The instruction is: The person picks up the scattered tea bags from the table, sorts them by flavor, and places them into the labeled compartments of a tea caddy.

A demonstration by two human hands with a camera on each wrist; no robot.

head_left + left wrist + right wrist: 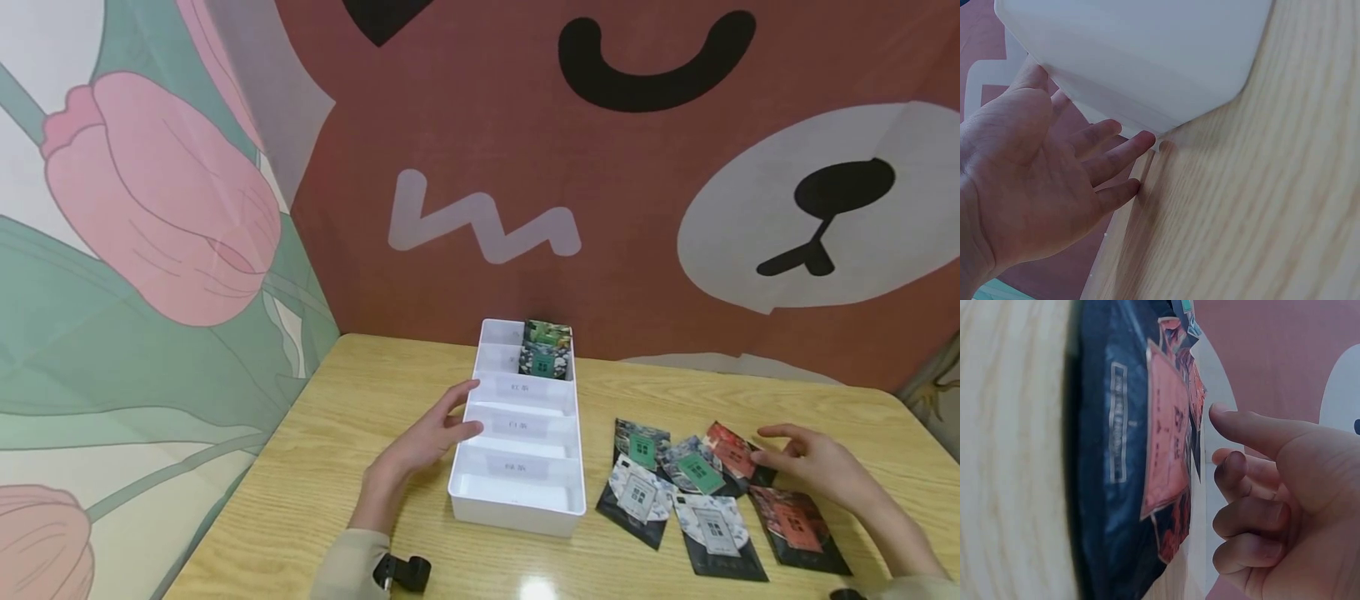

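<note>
A long white divided box (517, 515) with Chinese labels on its dividers stands on the table. My left hand (420, 442) rests against its left side, thumb at the rim; in the left wrist view its fingers (1113, 156) lie loosely beside the box's wall (1147, 56). To the right, tea sachets lie in a loose group. My right hand (821, 471) hovers at the upper red-labelled sachet (731, 450), holding nothing, its fingers loosely bent. Just below that hand lies another red-labelled sachet (797, 527), seen close in the right wrist view.
Two sachets stand in the far compartments, the nearer one green-labelled (544, 364). White-labelled sachets (639, 498) and green-labelled sachets (699, 472) lie between the box and my right hand. Behind the wooden table (390, 367) hangs a printed cloth (480, 142).
</note>
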